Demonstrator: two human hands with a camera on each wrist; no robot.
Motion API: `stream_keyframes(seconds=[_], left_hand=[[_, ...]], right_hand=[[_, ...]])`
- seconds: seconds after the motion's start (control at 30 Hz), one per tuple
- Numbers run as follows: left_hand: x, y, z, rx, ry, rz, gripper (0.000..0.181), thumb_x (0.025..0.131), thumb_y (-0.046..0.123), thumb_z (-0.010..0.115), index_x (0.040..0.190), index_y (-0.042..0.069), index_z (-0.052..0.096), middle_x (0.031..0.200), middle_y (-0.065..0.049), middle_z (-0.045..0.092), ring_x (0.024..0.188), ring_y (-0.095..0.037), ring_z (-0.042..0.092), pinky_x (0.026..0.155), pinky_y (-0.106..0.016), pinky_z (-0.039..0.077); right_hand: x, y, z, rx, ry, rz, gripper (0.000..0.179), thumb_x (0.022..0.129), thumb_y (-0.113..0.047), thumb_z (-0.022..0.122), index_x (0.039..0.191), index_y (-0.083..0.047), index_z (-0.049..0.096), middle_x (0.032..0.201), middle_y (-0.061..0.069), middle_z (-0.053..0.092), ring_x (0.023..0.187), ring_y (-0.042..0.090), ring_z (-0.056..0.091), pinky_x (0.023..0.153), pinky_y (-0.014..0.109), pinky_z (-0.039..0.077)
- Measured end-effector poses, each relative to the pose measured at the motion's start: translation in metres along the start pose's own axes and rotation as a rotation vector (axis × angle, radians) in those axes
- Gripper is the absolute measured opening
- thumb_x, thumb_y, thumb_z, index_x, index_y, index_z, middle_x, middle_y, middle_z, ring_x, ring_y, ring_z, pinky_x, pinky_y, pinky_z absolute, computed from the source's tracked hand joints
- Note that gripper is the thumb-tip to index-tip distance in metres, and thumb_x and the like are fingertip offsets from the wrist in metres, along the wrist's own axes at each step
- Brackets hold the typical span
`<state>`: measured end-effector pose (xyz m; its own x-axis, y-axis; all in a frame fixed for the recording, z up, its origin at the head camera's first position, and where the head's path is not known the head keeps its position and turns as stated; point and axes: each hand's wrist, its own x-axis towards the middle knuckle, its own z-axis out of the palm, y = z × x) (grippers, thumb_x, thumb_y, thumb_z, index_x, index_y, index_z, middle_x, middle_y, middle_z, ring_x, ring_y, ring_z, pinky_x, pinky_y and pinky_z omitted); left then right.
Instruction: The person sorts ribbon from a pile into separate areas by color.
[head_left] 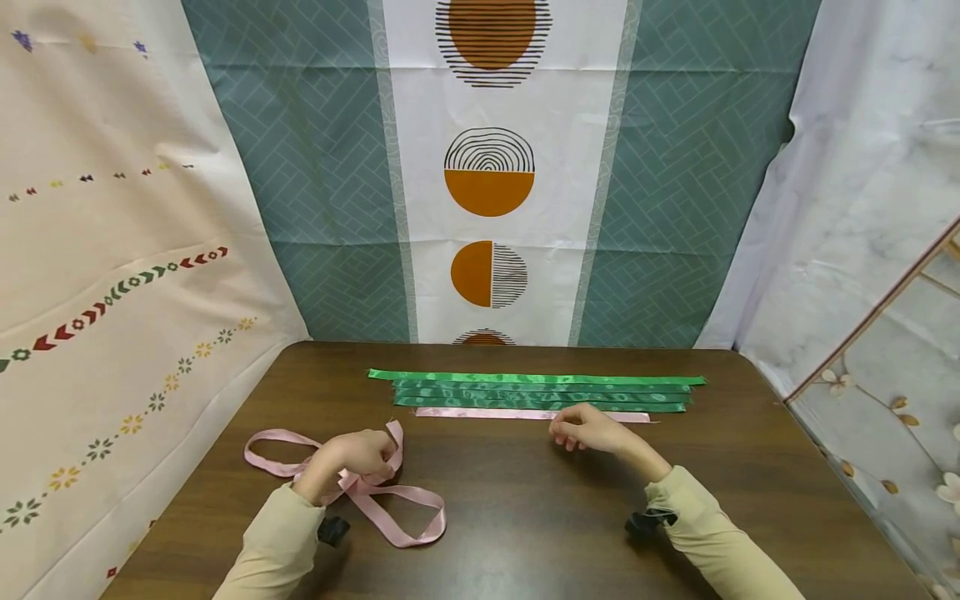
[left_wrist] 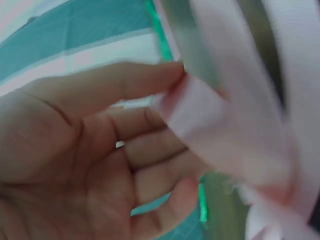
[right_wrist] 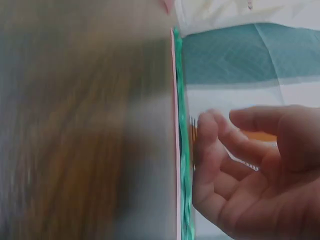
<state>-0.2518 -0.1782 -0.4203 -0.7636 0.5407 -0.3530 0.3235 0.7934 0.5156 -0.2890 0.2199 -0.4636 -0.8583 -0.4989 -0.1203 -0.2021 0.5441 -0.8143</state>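
Note:
A long pink satin ribbon [head_left: 384, 523] lies in loose loops on the left of the table, bunched at its middle. My left hand [head_left: 362, 456] is over the bunched part. In the left wrist view, its thumb and a finger pinch the pink ribbon [left_wrist: 200, 112]. My right hand [head_left: 592, 429] hovers near a straight pink ribbon strip [head_left: 480, 413], fingers loosely bent. The right wrist view shows nothing between the fingers of that hand [right_wrist: 240, 175]. Behind the pink strip lie several dark green ribbon strips [head_left: 525, 399] and a bright green strip [head_left: 480, 377].
All the ribbons lie on a brown wooden table [head_left: 525, 517]. A patterned teal and white cloth [head_left: 322, 167] hangs behind its far edge. An embroidered cream cloth [head_left: 112, 250] borders the left side, and a marbled cloth [head_left: 870, 208] the right.

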Motion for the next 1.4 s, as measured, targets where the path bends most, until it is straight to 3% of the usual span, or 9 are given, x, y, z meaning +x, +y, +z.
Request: stream_keyframes(seconds=[0.2, 0.33, 0.5, 0.67, 0.8, 0.9, 1.13, 1.3, 1.4], left_hand=[[-0.012, 0.002, -0.018, -0.196, -0.168, 0.15, 0.014, 0.087, -0.001, 0.055, 0.073, 0.0, 0.053, 0.058, 0.0, 0.053, 0.053, -0.009, 0.046, 0.052, -0.023, 0.036], [-0.014, 0.008, -0.029, -0.248, -0.221, 0.221, 0.015, 0.094, 0.004, 0.054, 0.08, -0.002, 0.055, 0.056, -0.004, 0.055, 0.05, -0.011, 0.053, 0.051, -0.024, 0.044], [-0.009, 0.019, -0.036, -0.259, -0.215, 0.305, 0.022, 0.098, 0.014, 0.054, 0.082, 0.0, 0.056, 0.054, 0.003, 0.048, 0.044, -0.006, 0.05, 0.048, -0.023, 0.047], [0.002, 0.032, -0.034, -0.33, -0.174, 0.395, 0.02, 0.099, 0.018, 0.055, 0.085, 0.005, 0.06, 0.058, -0.001, 0.049, 0.044, -0.012, 0.051, 0.044, -0.041, 0.049], [0.012, 0.042, -0.029, -0.411, -0.158, 0.437, 0.018, 0.099, 0.018, 0.055, 0.092, 0.005, 0.064, 0.063, -0.006, 0.053, 0.045, -0.014, 0.053, 0.04, -0.036, 0.045], [0.017, 0.046, -0.024, -0.455, -0.154, 0.436, 0.02, 0.099, 0.019, 0.054, 0.094, 0.004, 0.065, 0.066, -0.006, 0.056, 0.045, -0.015, 0.053, 0.037, -0.029, 0.04], [0.025, 0.053, -0.015, -0.505, -0.099, 0.401, 0.021, 0.097, 0.021, 0.059, 0.086, 0.003, 0.065, 0.063, -0.003, 0.06, 0.043, -0.051, 0.036, 0.033, -0.027, 0.033], [0.031, 0.058, -0.012, -0.515, -0.08, 0.428, 0.019, 0.095, 0.02, 0.062, 0.088, 0.003, 0.066, 0.065, -0.003, 0.064, 0.04, -0.023, 0.051, 0.033, -0.031, 0.031], [0.033, 0.059, -0.011, -0.53, -0.079, 0.428, 0.018, 0.094, 0.021, 0.063, 0.09, 0.004, 0.067, 0.067, -0.005, 0.065, 0.043, -0.018, 0.053, 0.033, -0.031, 0.032]], right_hand=[[0.005, -0.023, 0.014, -0.077, -0.161, -0.141, 0.024, 0.1, -0.019, 0.052, 0.104, 0.001, 0.066, 0.087, 0.011, 0.065, 0.072, 0.013, 0.062, 0.065, 0.029, 0.052], [0.01, -0.045, 0.023, -0.12, -0.216, -0.243, 0.026, 0.1, -0.023, 0.052, 0.111, -0.003, 0.065, 0.098, 0.012, 0.066, 0.08, 0.017, 0.064, 0.072, 0.026, 0.051], [0.014, -0.074, 0.038, -0.101, -0.212, -0.327, 0.026, 0.099, -0.03, 0.055, 0.121, -0.019, 0.062, 0.119, 0.005, 0.065, 0.104, 0.016, 0.063, 0.089, 0.027, 0.05], [0.017, -0.098, 0.052, -0.027, -0.235, -0.399, 0.033, 0.1, -0.028, 0.054, 0.132, -0.022, 0.056, 0.131, -0.003, 0.06, 0.121, 0.017, 0.057, 0.101, 0.034, 0.045], [0.02, -0.108, 0.058, 0.047, -0.246, -0.471, 0.027, 0.1, -0.025, 0.053, 0.125, -0.018, 0.061, 0.122, -0.002, 0.065, 0.11, 0.011, 0.06, 0.096, 0.031, 0.049], [0.022, -0.111, 0.059, 0.125, -0.236, -0.471, 0.025, 0.099, -0.024, 0.054, 0.121, -0.014, 0.063, 0.115, 0.004, 0.067, 0.101, 0.01, 0.063, 0.09, 0.032, 0.052], [0.026, -0.107, 0.059, 0.176, -0.249, -0.396, 0.027, 0.1, -0.024, 0.054, 0.123, -0.01, 0.057, 0.109, 0.009, 0.064, 0.094, 0.021, 0.061, 0.086, 0.044, 0.053], [0.026, -0.106, 0.058, 0.102, -0.291, -0.396, 0.024, 0.101, -0.029, 0.05, 0.109, -0.011, 0.065, 0.084, -0.004, 0.055, 0.074, 0.008, 0.05, 0.069, 0.026, 0.046], [0.026, -0.103, 0.055, 0.127, -0.296, -0.417, 0.025, 0.1, -0.026, 0.052, 0.095, -0.005, 0.065, 0.074, -0.001, 0.046, 0.068, 0.008, 0.043, 0.064, 0.024, 0.04]])
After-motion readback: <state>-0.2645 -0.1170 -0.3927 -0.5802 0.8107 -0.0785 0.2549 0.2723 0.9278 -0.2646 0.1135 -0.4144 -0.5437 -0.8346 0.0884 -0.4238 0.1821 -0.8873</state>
